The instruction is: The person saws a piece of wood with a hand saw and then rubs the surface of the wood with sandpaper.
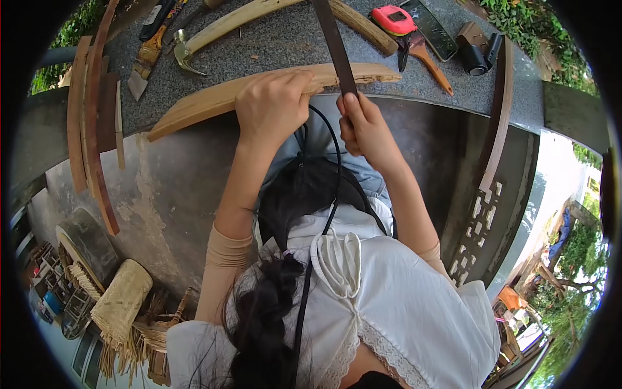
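A pale wooden board (201, 104) with a rough, splintered right end lies along the front edge of the grey stone table (259, 48). My left hand (275, 104) is closed over the middle of the board, its fingers wrapped on the top edge. In my right hand (366, 129) is the lower end of a long, dark flat bar (334, 45), held upright with the thumb along it. The bar crosses in front of the board's rough part. Whether the two touch is hard to tell.
Behind the board lie a hammer (184, 53), a brush (148, 57), a curved branch (243, 19), a pink tape measure (394, 21), a phone (429, 29), a second brush (431, 65) and black objects (476, 55). Wooden strips (94, 117) overhang at left, another (499, 117) at right.
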The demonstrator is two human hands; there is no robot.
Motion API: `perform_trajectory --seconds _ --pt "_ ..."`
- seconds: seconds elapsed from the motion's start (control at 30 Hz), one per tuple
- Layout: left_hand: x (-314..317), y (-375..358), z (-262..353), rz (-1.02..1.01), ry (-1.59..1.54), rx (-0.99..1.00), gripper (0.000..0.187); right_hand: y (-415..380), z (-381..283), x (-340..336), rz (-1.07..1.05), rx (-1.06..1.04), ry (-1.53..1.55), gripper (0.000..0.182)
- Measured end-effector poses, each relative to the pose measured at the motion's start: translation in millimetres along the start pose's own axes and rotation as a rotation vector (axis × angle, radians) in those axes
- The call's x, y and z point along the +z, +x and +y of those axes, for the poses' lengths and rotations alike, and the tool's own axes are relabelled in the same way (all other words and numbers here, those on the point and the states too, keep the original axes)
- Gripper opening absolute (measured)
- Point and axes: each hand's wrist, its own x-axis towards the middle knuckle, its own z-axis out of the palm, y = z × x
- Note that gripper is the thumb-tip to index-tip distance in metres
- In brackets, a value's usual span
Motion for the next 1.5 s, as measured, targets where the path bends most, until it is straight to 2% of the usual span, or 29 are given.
perform_trajectory --seconds 0.1,0.13,0.17,0.23,0.3,0.37,0.47,0.5,0.57,0.67,0.7,0.77,0.8,0.87,0.9,0.97,1.0,1.03,1.13,1.23,1.3,1.37,1.43,1.5 --pt "0 4 -3 0.008 0.013 -0.015 0.016 -10 11 3 0.045 -0.016 -0.035 0.030" --pt "-1 7 -5 -0.003 0.012 -0.033 0.015 -26 15 4 0.081 0.081 -0.061 0.030" --pt "-2 9 -8 -0.003 0.009 -0.034 0.015 -37 22 3 0.083 0.083 -0.064 0.030" --pt "-3 13 -9 -0.029 0.077 -0.045 0.013 -53 31 1 0.039 0.248 0.090 0.030" --pt "-2 11 -6 -0.013 0.063 -0.044 0.013 -36 23 0 0.060 0.213 0.031 0.030" --pt "2 6 -4 0.036 0.071 -0.019 0.015 -4 8 -4 -0.021 0.010 -0.043 0.032" --pt "-6 13 -6 -0.042 0.116 -0.061 0.015 3 6 3 -0.009 -0.025 -0.040 0.032" --pt "-7 17 -10 -0.037 0.118 -0.061 0.015 -7 11 2 -0.011 -0.029 -0.042 0.032" --pt "-7 21 -17 -0.060 0.108 -0.076 0.014 -41 30 -3 0.043 0.207 -0.012 0.032" --pt "-6 17 -11 -0.074 0.112 -0.094 0.014 -42 29 -5 0.017 0.220 0.041 0.032" --pt "-5 14 -8 -0.071 0.114 -0.096 0.014 -31 20 -6 0.014 0.218 0.039 0.032" --pt "-3 8 -2 0.005 0.044 -0.038 0.014 3 -4 -5 -0.059 0.018 -0.027 0.032" --pt "-6 10 -3 -0.061 0.072 -0.074 0.014 3 -2 -1 -0.066 0.021 -0.025 0.032" --pt "-9 14 -6 -0.054 0.088 -0.069 0.014 1 3 2 -0.027 -0.013 -0.021 0.031" --pt "-9 16 -7 -0.059 0.096 -0.063 0.014 -9 11 1 -0.024 -0.014 -0.023 0.031" --pt "-10 19 -11 -0.085 0.094 -0.071 0.015 -42 30 -4 0.029 0.197 0.038 0.031" --pt "-9 20 -11 -0.110 0.097 -0.076 0.016 -48 32 -5 -0.009 0.213 0.071 0.031" --pt "-8 18 -9 -0.116 0.092 -0.070 0.016 -46 30 -6 -0.002 0.216 0.077 0.031" --pt "-10 13 -7 -0.079 0.071 -0.069 0.016 -5 7 -8 -0.057 -0.003 -0.045 0.031" --pt "-13 18 -10 -0.119 0.061 -0.107 0.016 4 -3 3 -0.063 0.016 0.031 0.031" --pt "-11 22 -15 -0.152 0.111 -0.109 0.017 -20 14 3 -0.020 0.024 0.000 0.031" --pt "-8 19 -15 -0.109 0.100 -0.089 0.017 -43 30 -6 0.014 0.208 0.053 0.031" --pt "-7 13 -13 -0.081 0.090 -0.060 0.018 -43 25 -4 0.003 0.255 0.100 0.031" --pt "-8 13 -8 -0.105 0.102 -0.093 0.017 -15 7 -1 -0.015 0.067 -0.027 0.031"
